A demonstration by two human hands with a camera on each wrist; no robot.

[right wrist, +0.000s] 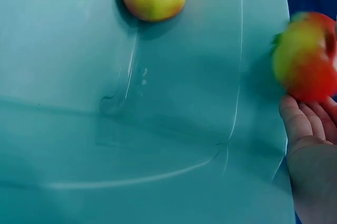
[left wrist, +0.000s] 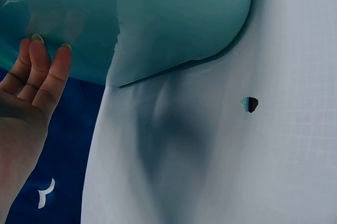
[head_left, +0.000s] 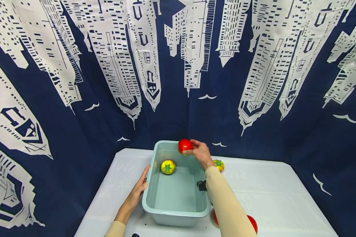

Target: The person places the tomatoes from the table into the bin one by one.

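Observation:
In the head view a pale green plastic bin [head_left: 178, 214] stands on the white table. My right hand [head_left: 201, 153] holds a red tomato [head_left: 185, 146] by its side, above the bin's far end. The right wrist view shows this tomato [right wrist: 305, 58] blurred, with yellow-green colouring and a bit of green leaf. A yellow tomato [head_left: 167, 167] with a green leafy top lies inside the bin, toward the far left. Fairly straight fingers of my left hand [head_left: 134, 194] rest against the bin's outer left wall; its fingertips [left wrist: 64, 55] meet the wall in the left wrist view.
Right of the bin, another yellow, green-topped tomato [head_left: 218, 165] is partly hidden by my right wrist. Red round objects [head_left: 252, 223] lie partly under the right forearm. A small dark bit [left wrist: 249, 104] lies on the tablecloth. Behind the table hangs a navy skyline-print cloth [head_left: 190, 121].

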